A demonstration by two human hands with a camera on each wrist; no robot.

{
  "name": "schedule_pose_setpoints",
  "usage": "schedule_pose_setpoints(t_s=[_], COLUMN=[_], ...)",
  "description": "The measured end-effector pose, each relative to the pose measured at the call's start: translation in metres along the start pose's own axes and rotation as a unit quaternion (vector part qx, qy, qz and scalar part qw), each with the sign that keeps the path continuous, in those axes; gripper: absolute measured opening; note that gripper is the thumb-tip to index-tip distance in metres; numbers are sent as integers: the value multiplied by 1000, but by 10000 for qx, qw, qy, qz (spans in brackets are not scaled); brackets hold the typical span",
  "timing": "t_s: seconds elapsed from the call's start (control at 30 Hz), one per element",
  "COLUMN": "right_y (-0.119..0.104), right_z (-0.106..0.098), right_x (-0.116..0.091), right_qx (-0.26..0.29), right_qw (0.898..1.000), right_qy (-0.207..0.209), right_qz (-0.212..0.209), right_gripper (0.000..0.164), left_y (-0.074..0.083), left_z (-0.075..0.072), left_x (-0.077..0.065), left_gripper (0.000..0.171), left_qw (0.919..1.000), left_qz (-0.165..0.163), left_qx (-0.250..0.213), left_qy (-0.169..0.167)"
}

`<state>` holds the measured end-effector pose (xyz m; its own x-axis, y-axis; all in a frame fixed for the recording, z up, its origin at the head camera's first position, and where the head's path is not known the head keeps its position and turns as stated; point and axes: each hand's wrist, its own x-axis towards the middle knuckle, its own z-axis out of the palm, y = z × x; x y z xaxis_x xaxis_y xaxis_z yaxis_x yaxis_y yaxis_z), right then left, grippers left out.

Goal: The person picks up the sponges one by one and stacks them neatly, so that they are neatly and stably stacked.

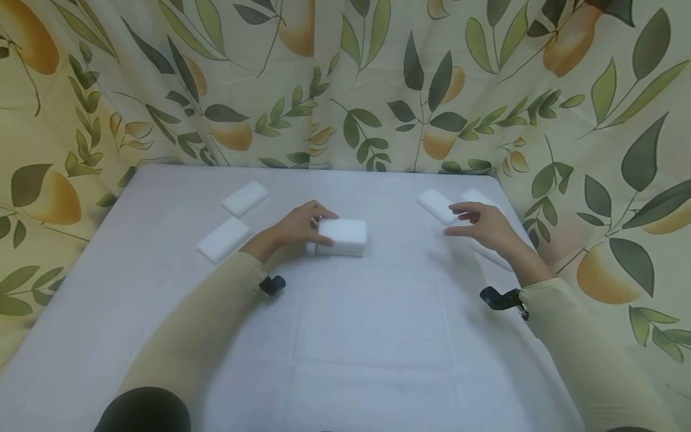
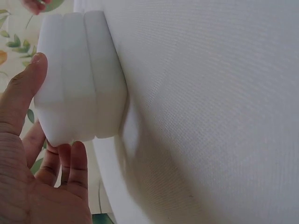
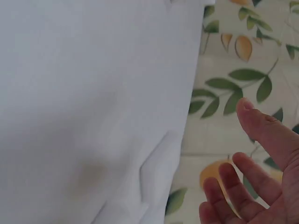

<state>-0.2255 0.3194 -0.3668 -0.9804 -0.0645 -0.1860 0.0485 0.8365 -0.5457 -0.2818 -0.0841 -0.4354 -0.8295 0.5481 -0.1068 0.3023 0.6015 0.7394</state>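
Three white foam-like blocks lie flat on one another in a stack near the table's middle. My left hand grips the left end of this stack, thumb along the near edge and forefinger over the far edge. In the left wrist view the thumb presses the uppermost block, and the other fingertips are at the stack's end. Over the right side of the table, my right hand hovers with fingers apart, holding nothing. Close to it lie a white block, another behind it and one partly hidden below the hand.
Two more white blocks lie at the left, a far one and a nearer one. A white cloth covers the table. A curtain printed with leaves and fruit hangs along the table's back and sides.
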Motion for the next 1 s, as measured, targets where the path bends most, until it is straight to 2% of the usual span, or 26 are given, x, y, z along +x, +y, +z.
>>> schedule_pose_setpoints(t_s=[0.23, 0.47, 0.77, 1.0], right_y=[43, 77, 107, 117], right_z=[-20, -27, -26, -22], right_x=[-14, -26, -28, -22], right_qx=[-217, -258, -166, -206], right_qw=[9992, 9978, 9935, 9923], right_qy=[66, 202, -29, -142], right_qz=[320, 574, 1128, 1217], right_gripper=[86, 93, 105, 111], left_y=[0, 1, -2, -1], left_z=[0, 1, 2, 2], left_x=[-1, -2, -1, -2], left_gripper=[66, 66, 65, 65], left_qw=[10000, 9999, 9998, 9996], left_qz=[-21, 24, 64, 7], left_qx=[-81, -139, -190, -293], left_qy=[2, 57, 62, 55])
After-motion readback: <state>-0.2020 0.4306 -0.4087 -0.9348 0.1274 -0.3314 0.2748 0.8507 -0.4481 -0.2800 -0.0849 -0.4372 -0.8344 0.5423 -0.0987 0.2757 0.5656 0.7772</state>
